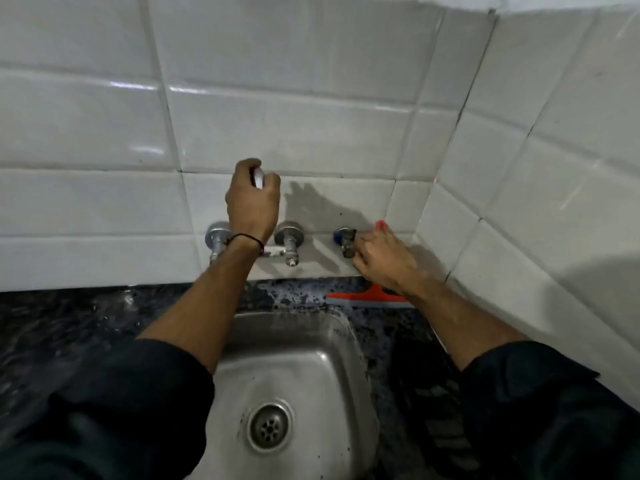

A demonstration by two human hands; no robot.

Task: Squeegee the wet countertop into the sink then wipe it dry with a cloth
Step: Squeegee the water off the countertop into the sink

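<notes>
Orange squeegee [372, 296] blade sits on the wet surface [86, 323] behind the sink [294, 358], right hand [384, 259] fingers clamped on its handle; left hand [252, 199] fingers closed round the tap [258, 176]. Squeegeeing unfinished; no cloth seen.

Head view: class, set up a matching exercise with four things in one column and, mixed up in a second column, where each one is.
Things:
1. left hand
2. right hand
3. squeegee
4. drain

Places:
A. on the countertop behind the sink, under an arm
B. raised at the tiled wall, gripping a white thing
C. at the bottom of the sink
D. by the blue valve on the wall

Pairs: 1-B, 2-D, 3-A, 4-C
</notes>
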